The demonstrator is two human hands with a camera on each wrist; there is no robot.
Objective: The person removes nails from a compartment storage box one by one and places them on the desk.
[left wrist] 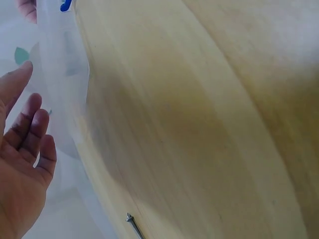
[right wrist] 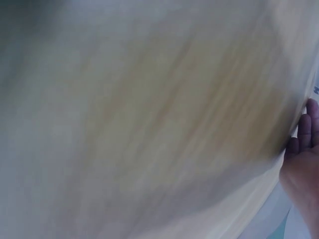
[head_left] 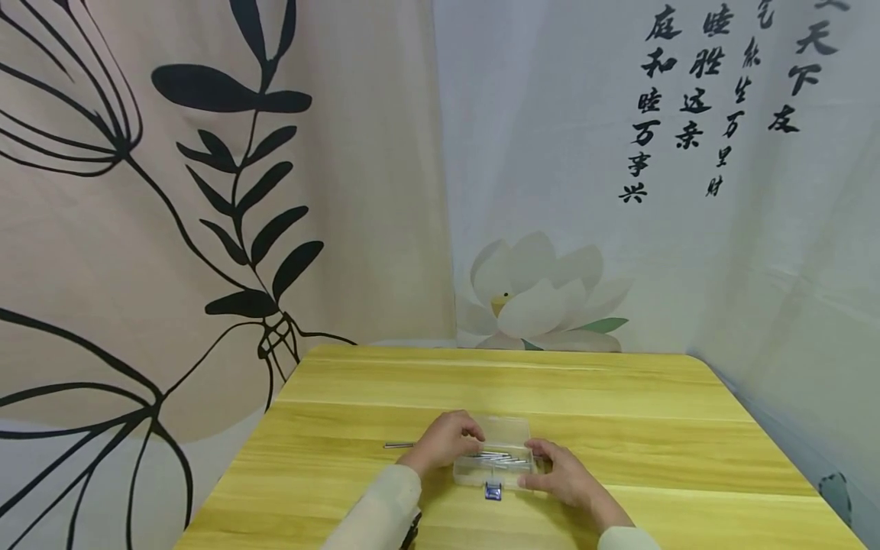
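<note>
Fabric (head_left: 385,168) hangs behind everything, printed with dark leaf stems on the left, a pale flower and columns of characters on the right. Below it stretches a yellow wood-grain counter (head_left: 660,435). Two pale sleeves (head_left: 380,510) reach in from the near edge. The right hand (head_left: 567,477) grips the right end of the box, thumb at the front corner and fingers toward the back. The left hand (head_left: 443,441) is at the box's left end, its fingers loosely bent and apart from the thumb, holding nothing; whether it touches the box I cannot tell. Between the hands, the clear plastic box (head_left: 470,477) sits on the counter, its lid (head_left: 507,429) open toward the back. A blue clasp (head_left: 493,491) shows at its front. Thin metal rods (head_left: 499,458) lie inside, and one loose rod (head_left: 396,445) lies on the counter, left of the left hand.
</note>
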